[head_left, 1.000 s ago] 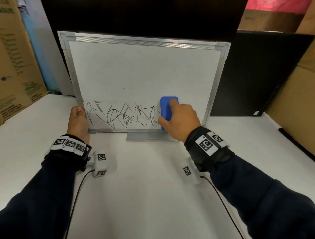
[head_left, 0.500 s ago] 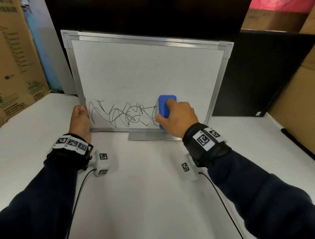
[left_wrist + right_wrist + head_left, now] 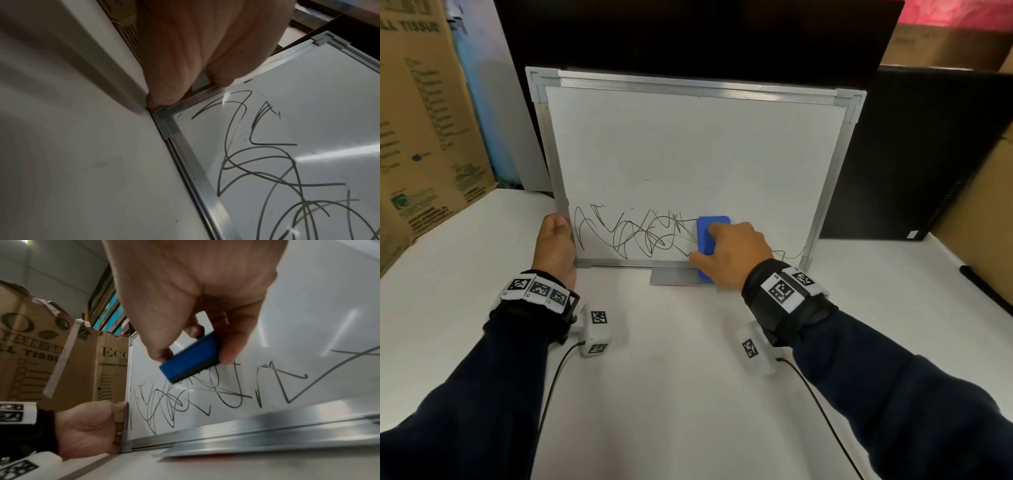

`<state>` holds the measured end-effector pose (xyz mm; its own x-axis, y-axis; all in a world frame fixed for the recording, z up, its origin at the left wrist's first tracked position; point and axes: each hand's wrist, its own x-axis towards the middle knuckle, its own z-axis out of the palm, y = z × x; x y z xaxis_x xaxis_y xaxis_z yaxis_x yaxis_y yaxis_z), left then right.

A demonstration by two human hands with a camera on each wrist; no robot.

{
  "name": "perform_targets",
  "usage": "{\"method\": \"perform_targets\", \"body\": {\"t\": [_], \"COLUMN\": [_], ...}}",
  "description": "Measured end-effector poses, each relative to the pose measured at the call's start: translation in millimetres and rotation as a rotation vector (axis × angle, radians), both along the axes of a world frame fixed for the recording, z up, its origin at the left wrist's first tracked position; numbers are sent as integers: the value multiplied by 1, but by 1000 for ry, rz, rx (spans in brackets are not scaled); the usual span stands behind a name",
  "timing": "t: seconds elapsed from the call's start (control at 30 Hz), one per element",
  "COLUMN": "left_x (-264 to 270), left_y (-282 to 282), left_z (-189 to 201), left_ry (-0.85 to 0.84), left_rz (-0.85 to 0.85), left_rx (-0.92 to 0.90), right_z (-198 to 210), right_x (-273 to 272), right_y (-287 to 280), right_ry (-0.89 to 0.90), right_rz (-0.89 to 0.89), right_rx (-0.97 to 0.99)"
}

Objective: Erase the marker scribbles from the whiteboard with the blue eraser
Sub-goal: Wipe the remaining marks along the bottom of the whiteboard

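Observation:
A metal-framed whiteboard (image 3: 688,144) stands upright on the white table, with black marker scribbles (image 3: 633,234) along its lower edge. My right hand (image 3: 726,253) grips the blue eraser (image 3: 710,236) between thumb and fingers and holds its felt side against the board, over the scribbles near the middle. In the right wrist view the blue eraser (image 3: 190,357) sits above scribbles (image 3: 226,391) that run on both sides of it. My left hand (image 3: 554,243) grips the board's lower left frame edge, thumb in front; the left wrist view shows its fingers (image 3: 205,65) on the frame corner (image 3: 166,120).
A metal tray ledge (image 3: 674,275) juts from the board's bottom edge. Cardboard boxes (image 3: 424,120) stand at the left and a black panel (image 3: 914,154) at the right behind the board. A dark strip (image 3: 986,287) lies at the table's right edge. Wrist camera cables trail over the near table.
My right hand and the eraser have slid a little to the left along the scribbles. The left hand keeps its hold on the frame.

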<state>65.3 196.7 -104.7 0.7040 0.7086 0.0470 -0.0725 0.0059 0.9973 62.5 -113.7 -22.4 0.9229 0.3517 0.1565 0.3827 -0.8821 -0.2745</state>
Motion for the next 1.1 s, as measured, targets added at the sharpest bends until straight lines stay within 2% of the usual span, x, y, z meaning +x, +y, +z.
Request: {"method": "perform_targets", "body": {"t": [0.13, 0.3, 0.43, 0.57, 0.63, 0.77, 0.93, 1.1], "left_x": [-1, -3, -4, -4, -5, -6, -4, -5], "left_y": [-3, 1, -3, -3, -1, -2, -3, -2], "left_z": [3, 2, 3, 4, 4, 4, 3, 1], "left_ry": [-1, -2, -36, -39, -38, -46, -49, -47], "left_rz": [-24, -24, -49, -51, -53, -62, -52, -66], "left_rx": [2, 5, -29, -35, -39, -41, -31, -16], "right_z": [2, -7, 1, -1, -6, -4, -10, -4], "right_x": [0, -2, -1, 0, -1, 0, -5, -5], "right_y": [7, 10, 16, 22, 24, 33, 35, 41], "right_ry": [-168, 7, -192, -65, -35, -185, -1, -217], "right_rz": [7, 12, 10, 5, 16, 14, 26, 33], "right_rx": [107, -5, 118, -1, 2, 115, 9, 190]}}
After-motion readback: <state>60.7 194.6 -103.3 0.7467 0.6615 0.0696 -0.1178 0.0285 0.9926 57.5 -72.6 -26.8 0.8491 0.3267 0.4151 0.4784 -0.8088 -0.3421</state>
